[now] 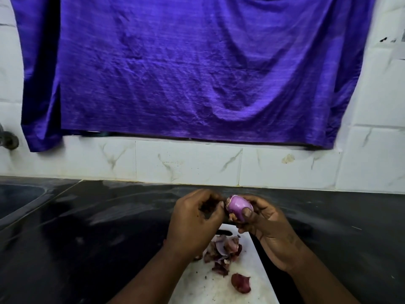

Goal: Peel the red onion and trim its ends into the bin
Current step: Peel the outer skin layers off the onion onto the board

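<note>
Peels piled on white board at table's near edge. Above the board, right hand grips the mostly peeled onion, thumb across it. Left hand: fingers curled, pinching the onion's left end. Purple cloth hangs on the wall behind.

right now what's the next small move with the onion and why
Probably pull the left hand away to strip the skin flap it seems to pinch at the end of the onion: the right hand grips it, nearly bare, above peels on the board.
</note>
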A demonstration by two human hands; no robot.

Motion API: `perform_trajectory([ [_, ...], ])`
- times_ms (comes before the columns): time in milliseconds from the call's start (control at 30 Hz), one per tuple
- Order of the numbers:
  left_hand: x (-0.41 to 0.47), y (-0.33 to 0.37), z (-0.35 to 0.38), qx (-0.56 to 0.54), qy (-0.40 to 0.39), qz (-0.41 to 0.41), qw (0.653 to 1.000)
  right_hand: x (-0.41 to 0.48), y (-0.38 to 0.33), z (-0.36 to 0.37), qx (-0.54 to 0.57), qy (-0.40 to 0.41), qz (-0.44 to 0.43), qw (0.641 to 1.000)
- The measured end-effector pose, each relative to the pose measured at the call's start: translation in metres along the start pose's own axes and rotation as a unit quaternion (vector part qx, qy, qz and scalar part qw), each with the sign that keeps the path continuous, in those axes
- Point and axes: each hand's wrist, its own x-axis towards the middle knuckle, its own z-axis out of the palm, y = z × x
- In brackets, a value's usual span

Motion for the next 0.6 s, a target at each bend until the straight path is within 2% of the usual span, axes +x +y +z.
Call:
perform_trajectory([
  [400,-0.0007,-0.0018,0.0024,0.005,-0.014,0.018,1.000,0.0016,0.0012,-0.0012,-0.007,0.009,-0.001,1.000],
  [600,-0.0037,0.0006,0.0026,0.034,-0.076,-0.014,0.996,0.0014,0.0023,-0.0011,-0.008,0.005,-0.004,1.000],
])
